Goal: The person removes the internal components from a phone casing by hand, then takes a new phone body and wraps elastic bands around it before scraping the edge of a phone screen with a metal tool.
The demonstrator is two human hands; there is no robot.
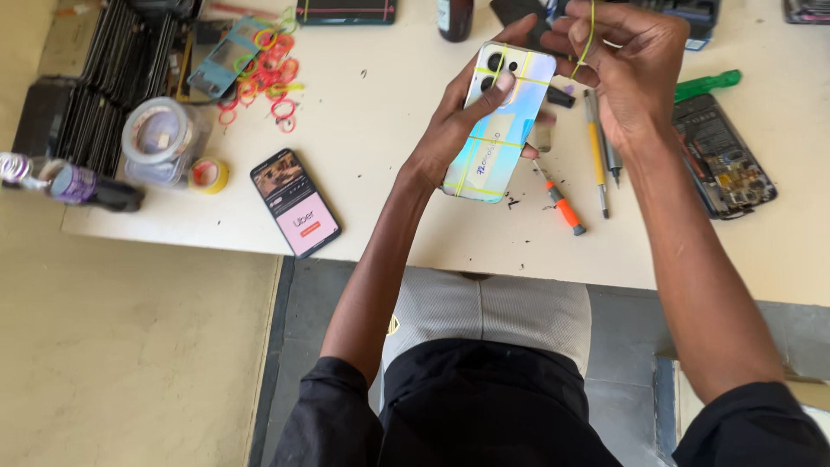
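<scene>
The left hand [458, 121] reaches up from below and closes around a smartphone [500, 121], thumb laid across the iridescent back just under the camera cluster, fingers curled behind the far edge. The phone is held tilted above the table [380, 164], back facing up, with yellow-green bands wrapped across it lengthwise and crosswise. The right hand [627, 69] comes in from the right, wrist bent, its fingers pinched shut on a yellow-green rubber band [588, 39] stretched taut just beside the phone's top corner.

The cream tabletop is cluttered (small dark flecks dot it): an orange-handled screwdriver [564, 207] and slim tools below the phone, an opened phone body [724, 160] to the right, a lit phone [296, 203] lying left, a pile of coloured rubber bands [268, 78], and tape rolls [160, 138]. The floor beside is beige.
</scene>
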